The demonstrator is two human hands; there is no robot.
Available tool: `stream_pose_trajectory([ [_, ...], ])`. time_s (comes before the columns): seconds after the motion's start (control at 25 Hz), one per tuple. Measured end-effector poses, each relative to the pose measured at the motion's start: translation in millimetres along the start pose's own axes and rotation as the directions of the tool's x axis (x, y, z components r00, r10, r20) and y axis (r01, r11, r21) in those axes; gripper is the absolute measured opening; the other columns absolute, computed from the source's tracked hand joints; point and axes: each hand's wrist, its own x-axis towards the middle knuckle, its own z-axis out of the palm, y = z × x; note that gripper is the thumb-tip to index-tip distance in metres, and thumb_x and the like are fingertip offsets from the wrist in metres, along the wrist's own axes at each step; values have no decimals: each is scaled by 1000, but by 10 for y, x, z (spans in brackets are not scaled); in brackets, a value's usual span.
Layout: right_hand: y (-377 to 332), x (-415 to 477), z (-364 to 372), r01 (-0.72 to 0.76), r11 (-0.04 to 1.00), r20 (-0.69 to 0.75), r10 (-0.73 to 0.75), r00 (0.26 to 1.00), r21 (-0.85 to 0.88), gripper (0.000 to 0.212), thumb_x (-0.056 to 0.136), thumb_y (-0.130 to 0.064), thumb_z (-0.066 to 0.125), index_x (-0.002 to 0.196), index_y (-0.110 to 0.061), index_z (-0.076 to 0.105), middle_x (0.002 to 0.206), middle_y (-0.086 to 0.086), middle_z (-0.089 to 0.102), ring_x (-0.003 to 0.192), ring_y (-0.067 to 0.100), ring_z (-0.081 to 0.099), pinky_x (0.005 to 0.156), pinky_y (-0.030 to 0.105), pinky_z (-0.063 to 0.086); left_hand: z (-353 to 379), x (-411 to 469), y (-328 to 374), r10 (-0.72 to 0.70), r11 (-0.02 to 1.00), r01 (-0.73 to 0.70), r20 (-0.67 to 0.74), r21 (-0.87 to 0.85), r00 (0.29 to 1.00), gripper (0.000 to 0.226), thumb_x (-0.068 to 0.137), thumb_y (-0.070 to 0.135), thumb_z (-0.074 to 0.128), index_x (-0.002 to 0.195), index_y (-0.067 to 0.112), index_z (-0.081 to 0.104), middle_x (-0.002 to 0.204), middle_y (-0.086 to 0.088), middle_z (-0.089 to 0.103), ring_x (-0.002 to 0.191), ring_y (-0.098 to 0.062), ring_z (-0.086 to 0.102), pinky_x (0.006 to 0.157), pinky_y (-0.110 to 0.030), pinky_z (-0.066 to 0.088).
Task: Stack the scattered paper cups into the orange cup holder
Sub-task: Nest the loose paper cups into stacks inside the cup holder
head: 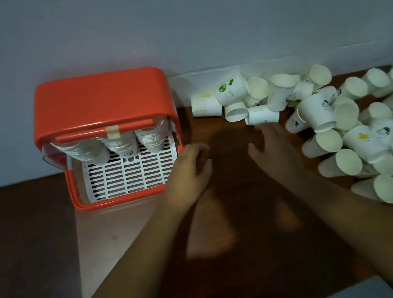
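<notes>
Paper cups (319,112): dozens lie tumbled on their sides across the desk (241,219), from 12 o'clock round to 4 o'clock of the hands; white, some printed, one with a green mark (230,91); many touch or lean on each other.
Orange cup holder (99,100): stands at 10 o'clock, against the wall (169,23), front open; three nested stacks (122,145) already hang inside above a white slotted tray (127,176); the job looks well begun, with most of the cups not yet in.
Left hand (188,168): just beside the holder's right edge; grip slack, fingers loosely curled, holding nothing.
Right hand (274,151): at 1 o'clock, palm down, grip spread, fingers straight and aimed at the pile; empty; whether the fingertips touch the nearest cup (261,115) cannot be told.
Handling: thin paper, likely very light; the walls would probably dent under a hard squeeze; a cup on its side may roll at a nudge and shift its neighbours.
Where to hold: judged best round the middle of the wall with thumb against fingers, or by the stiffer rolled rim; light pressure only.
Stacking: the cups taper, so one should slide into the next mouth to base; forced together, they may jam or crumple.
</notes>
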Motion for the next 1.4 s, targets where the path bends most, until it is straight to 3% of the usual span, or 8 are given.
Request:
stream_pose_trajectory([
  [0.08,140,211,-148,9,1000,-87,-9,996,0,50,90,-25,64,133,-7,48,133,13,49,123,27,49,103,38,43,123,338,162,14,998,-14,-9,60,1000,24,91,14,62,115,13,61,110,-1,58,97,-10,56,83,-18,45],
  [0.44,250,1161,-154,120,980,-124,-102,987,157,41,91,-26,61,125,-5,54,121,11,53,106,24,56,88,29,42,592,1406,-30,-263,813,294,-135,502,955,60,77,8,63,134,2,45,140,-19,42,126,-40,44,100,-45,41],
  [0.68,314,1587,119,221,964,-93,-209,973,146,17,88,-17,64,94,-2,67,99,11,60,91,26,58,80,36,48,727,1829,-170,-258,677,249,-94,692,962,69,79,16,66,142,17,39,129,-20,40,118,-40,41,98,-46,41],
  [0.84,499,1603,1,300,917,-186,-257,948,263,11,82,-14,67,77,-5,67,86,9,59,81,23,55,73,33,46,784,1971,-277,-168,580,208,-134,788,977,60,77,34,73,124,6,49,124,-22,45,116,-41,43,96,-46,37],
  [1.04,780,1200,-275,308,873,-192,-251,949,378,11,80,-22,69,81,-11,68,91,5,55,86,20,55,79,29,44,1021,1620,-212,-155,690,241,-185,682,970,81,68,47,82,131,7,48,120,-19,56,107,-39,54,85,-46,45],
  [1.2,866,1001,-475,300,835,-229,-214,950,461,10,79,-23,71,81,-14,68,101,5,52,96,19,52,90,24,40,1061,1171,-12,-251,900,331,-282,283,926,81,70,52,79,135,20,44,125,-11,56,112,-27,53,88,-38,49],
  [1.28,858,946,-588,284,836,-263,-174,949,470,10,77,-22,72,80,-13,68,110,8,51,105,20,51,93,22,38,970,942,126,-309,930,347,-254,123,917,76,73,57,76,136,27,44,128,-3,55,113,-19,55,89,-36,53],
  [1.4,734,859,-709,246,828,-214,-156,964,504,8,77,-14,74,75,-13,66,126,11,48,119,21,50,94,15,37,826,563,333,-303,951,310,-166,12,938,66,78,39,81,132,23,47,126,5,57,108,-13,59,84,-25,54],
])
